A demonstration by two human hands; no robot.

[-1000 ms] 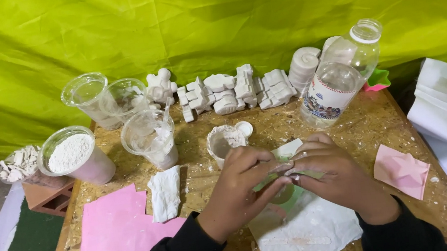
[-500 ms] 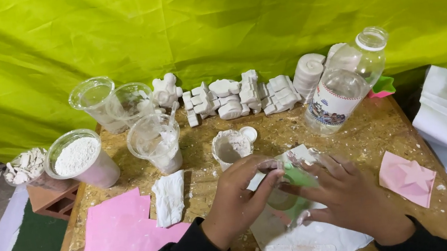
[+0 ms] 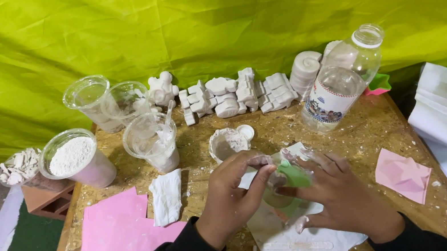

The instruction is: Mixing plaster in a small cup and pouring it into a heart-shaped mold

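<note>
My left hand (image 3: 232,198) and my right hand (image 3: 342,193) meet over a white sheet (image 3: 302,241) on the chipboard table (image 3: 373,129). Together they hold a small green mould (image 3: 293,175) dusted with white plaster; both sets of fingers pinch its edges. My fingertips carry white powder. A small plaster-caked white cup (image 3: 228,142) stands just beyond my hands. To the left of my left hand lies a white crumpled cloth (image 3: 166,197) on pink paper (image 3: 115,240).
Clear plastic cups (image 3: 152,140) and a cup of white powder (image 3: 74,158) stand at the left. A row of white plaster casts (image 3: 237,95) lines the back by the green backdrop. A clear bottle (image 3: 344,79) leans at the right, a pink star mould (image 3: 404,175) lies nearer.
My hands have lifted slightly and turned the green mould, which now shows more between my fingers. The view has shifted a little.
</note>
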